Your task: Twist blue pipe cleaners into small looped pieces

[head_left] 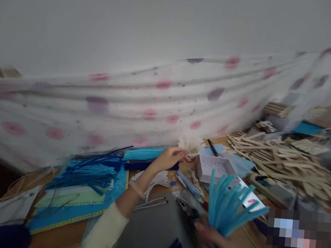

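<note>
My right hand (212, 238), smeared by motion, grips a bundle of light blue pipe cleaners (229, 206) that fan out upward. My left hand (174, 156) reaches to the back of the table, its fingers pinched at the edge of a white frilly piece (190, 143); the grip is partly hidden. Just right of that hand stands a white box (218, 169) with small pearl-like beads inside. Pliers (186, 209) lie between my two hands. Beaded strings (151, 204) lie below my left wrist.
Dark blue pipe cleaners (91, 173) spread over a blue mat (109, 200) with a yellow ruled edge at left. Many wooden strips (284, 161) pile up at right. A dark pen (212, 147) lies behind the box. Spotted plastic sheeting (161, 100) hangs along the wall.
</note>
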Motion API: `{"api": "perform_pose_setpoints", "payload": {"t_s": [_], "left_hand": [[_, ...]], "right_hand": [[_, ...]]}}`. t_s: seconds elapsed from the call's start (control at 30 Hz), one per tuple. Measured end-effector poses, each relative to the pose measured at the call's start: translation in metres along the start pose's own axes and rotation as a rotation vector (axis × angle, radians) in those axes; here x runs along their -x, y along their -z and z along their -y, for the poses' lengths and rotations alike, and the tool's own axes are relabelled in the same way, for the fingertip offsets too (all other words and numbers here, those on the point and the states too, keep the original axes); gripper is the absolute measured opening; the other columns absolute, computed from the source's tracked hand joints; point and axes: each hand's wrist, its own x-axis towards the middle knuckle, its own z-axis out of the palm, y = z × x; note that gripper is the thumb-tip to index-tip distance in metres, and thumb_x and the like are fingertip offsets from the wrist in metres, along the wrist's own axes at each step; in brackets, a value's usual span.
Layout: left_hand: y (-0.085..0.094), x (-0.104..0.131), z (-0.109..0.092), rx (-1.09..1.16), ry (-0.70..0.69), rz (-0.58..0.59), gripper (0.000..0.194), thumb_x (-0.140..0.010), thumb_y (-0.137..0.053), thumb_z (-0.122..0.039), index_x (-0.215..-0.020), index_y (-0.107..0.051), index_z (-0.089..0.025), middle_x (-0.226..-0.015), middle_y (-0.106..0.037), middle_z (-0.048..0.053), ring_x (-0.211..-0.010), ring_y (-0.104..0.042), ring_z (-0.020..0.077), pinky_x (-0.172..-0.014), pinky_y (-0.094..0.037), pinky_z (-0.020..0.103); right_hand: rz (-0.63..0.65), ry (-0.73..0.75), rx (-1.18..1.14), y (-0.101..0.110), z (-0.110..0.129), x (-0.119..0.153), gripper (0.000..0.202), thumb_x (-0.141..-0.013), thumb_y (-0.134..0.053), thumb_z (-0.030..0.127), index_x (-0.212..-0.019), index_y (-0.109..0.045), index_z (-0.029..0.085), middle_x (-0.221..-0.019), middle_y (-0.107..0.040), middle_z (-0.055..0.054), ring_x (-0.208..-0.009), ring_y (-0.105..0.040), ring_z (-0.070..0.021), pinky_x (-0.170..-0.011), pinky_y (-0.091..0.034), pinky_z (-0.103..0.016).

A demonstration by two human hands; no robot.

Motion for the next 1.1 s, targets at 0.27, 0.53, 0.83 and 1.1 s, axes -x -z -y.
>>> {"api": "perform_pose_setpoints", "payload": {"t_s": [0.27, 0.53, 0.83, 1.1], "left_hand": [[-0.075, 0.126, -0.121, 0.871, 0.099, 0.136, 0.082, -0.067, -0.082, -0.046, -0.134, -0.045, -0.017, -0.074, -0.071, 0.002, -0.059, -0.064, 0.0144, -0.059, -0.05, 0.026], [-0.099, 0.158, -0.127, 1.229, 0.132, -0.308, 0.04, -0.071, -0.077, -0.051, -0.066, -0.057, -0.017, -0.036, -0.028, -0.013, -0.032, -0.017, 0.0022, -0.033, -0.02, 0.015], [-0.08, 0.198, -0.131, 1.604, 0.004, -0.251, 0.067, -0.091, -0.052, -0.023, -0.042, -0.006, -0.02, -0.035, -0.002, -0.008, -0.033, -0.003, 0.0064, -0.033, -0.015, 0.021], [-0.085, 0.23, -0.126, 1.606, 0.218, -0.801, 0.057, -0.092, -0.045, -0.023, -0.044, -0.014, -0.02, -0.037, -0.01, -0.007, -0.032, -0.01, 0.0078, -0.031, -0.02, 0.021]], "right_hand": [[0.224, -0.26, -0.042, -0.039, 0.007, 0.041, 0.027, -0.059, -0.072, 0.027, -0.065, -0.047, 0.02, -0.042, -0.038, 0.012, -0.039, -0.027, -0.0039, -0.04, -0.026, -0.019], [0.248, -0.189, 0.254, -0.03, -0.067, 0.086, 0.034, -0.069, -0.065, 0.04, -0.061, -0.037, 0.023, -0.042, -0.027, 0.012, -0.039, -0.025, -0.0056, -0.042, -0.02, -0.022], [0.287, 0.05, 0.417, -0.012, -0.077, 0.128, 0.037, -0.081, -0.052, 0.03, -0.054, -0.029, 0.021, -0.051, -0.023, 0.008, -0.05, -0.022, -0.0068, -0.047, -0.018, -0.024], [0.212, 0.073, 0.868, -0.01, -0.063, 0.13, 0.025, -0.074, -0.055, 0.022, -0.053, -0.041, 0.019, -0.05, -0.034, 0.006, -0.052, -0.039, -0.0093, -0.049, -0.021, -0.024]]}}
